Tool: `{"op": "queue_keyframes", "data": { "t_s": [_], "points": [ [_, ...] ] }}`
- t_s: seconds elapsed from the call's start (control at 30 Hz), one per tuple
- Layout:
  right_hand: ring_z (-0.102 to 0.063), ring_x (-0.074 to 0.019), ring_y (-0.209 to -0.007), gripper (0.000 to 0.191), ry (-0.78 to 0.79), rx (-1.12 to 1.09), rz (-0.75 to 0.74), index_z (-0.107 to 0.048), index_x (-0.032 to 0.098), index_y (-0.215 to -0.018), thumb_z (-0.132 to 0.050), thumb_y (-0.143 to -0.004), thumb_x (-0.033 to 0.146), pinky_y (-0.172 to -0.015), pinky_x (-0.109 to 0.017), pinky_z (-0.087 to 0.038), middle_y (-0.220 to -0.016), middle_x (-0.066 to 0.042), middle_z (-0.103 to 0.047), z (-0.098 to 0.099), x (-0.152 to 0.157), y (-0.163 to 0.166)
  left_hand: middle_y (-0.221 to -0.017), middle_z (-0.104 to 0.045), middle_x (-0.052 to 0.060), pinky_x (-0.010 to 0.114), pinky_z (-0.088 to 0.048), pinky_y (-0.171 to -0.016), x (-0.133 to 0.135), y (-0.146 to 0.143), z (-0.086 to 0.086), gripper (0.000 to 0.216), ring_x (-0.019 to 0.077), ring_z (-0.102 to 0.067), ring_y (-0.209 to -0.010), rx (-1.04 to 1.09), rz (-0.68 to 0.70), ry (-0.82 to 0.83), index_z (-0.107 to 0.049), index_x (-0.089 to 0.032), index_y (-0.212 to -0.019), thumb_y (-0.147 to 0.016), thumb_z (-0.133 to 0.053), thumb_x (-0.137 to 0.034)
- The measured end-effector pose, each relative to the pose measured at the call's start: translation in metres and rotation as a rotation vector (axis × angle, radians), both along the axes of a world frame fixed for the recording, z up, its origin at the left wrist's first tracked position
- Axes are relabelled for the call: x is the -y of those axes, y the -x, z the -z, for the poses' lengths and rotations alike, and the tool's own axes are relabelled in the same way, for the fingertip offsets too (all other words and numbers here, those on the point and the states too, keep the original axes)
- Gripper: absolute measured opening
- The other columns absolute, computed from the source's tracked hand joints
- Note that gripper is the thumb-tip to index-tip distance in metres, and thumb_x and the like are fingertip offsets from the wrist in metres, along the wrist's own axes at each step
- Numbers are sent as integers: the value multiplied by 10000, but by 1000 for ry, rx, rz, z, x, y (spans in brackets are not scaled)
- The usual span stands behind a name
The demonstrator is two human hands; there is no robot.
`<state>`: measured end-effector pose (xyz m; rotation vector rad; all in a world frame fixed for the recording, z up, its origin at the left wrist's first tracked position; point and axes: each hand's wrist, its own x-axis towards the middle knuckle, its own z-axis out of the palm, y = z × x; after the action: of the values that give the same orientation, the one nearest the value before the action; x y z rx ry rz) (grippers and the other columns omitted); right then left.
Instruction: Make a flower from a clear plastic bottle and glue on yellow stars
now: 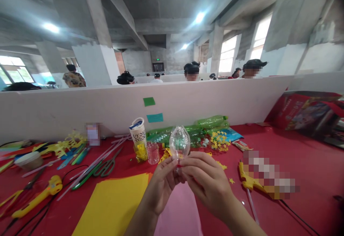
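Head view: left hand (163,178) and right hand (208,177) pinch a clear plastic bulb (180,143) low down, pink sheet (178,212) below their grip, green bottles (212,122) beyond.

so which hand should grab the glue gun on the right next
Right hand, probably: the yellow glue gun lies nearer to it than to the left hand, though both hands hold the clear plastic piece.

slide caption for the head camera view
Left hand and right hand hold a clear bulb-shaped plastic piece, with a yellow sheet and a pink sheet on the red table.
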<state>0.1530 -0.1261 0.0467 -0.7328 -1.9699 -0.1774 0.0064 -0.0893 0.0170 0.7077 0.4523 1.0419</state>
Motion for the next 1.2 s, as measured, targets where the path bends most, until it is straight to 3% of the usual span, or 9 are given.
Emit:
{"op": "queue_keyframes", "data": {
  "t_s": [0.2,0.33,0.43,0.57,0.87,1.2],
  "points": [
    [-601,-163,-825,175,82,18,12,-592,196,-836,-488,-846,56,-889,-379,-474,-839,-31,-686,0,0,2,-732,-586,3,227,-409,-602,-2,1,0,87,88,-520,-620,-88,-11,-73,-644,-158,-866,-817,-616,-224],
    [-569,-158,-755,160,125,-93,-2,-573,194,-808,-490,-846,62,-802,-365,-490,-753,-20,-641,-5,3,-3,-756,-601,25,254,-415,-618,-2,-2,0,111,107,-540,-632,-147,32,-178,-637,-149,-877,-836,-590,-240],
    [-557,-173,-804,145,103,-146,39,-577,186,-839,-519,-828,54,-741,-344,-490,-810,-39,-645,-5,4,-4,-759,-611,32,275,-422,-643,0,-5,0,138,122,-549,-642,-163,70,-190,-646,-150,-917,-811,-619,-235],
    [-555,-180,-833,165,64,-72,48,-604,185,-885,-532,-818,53,-772,-355,-484,-877,-51,-645,-3,7,-1,-797,-625,25,258,-412,-668,4,-7,-1,203,114,-545,-667,-119,69,-179,-657,-171,-967,-765,-670,-190],
    [-564,-188,-838,190,117,-175,140,-616,202,-949,-498,-853,87,-729,-344,-474,-885,-53,-627,-7,5,-11,-717,-642,41,287,-432,-662,2,-4,2,75,140,-582,-628,-89,79,-57,-638,-147,-817,-795,-615,-215],
    [-545,-201,-865,225,196,-115,235,-623,192,-1003,-432,-899,132,-749,-354,-478,-934,-79,-592,4,-1,-8,-738,-622,38,293,-424,-654,1,-7,2,120,148,-592,-644,-187,18,-140,-634,-138,-875,-789,-628,-222]
  ]
}}
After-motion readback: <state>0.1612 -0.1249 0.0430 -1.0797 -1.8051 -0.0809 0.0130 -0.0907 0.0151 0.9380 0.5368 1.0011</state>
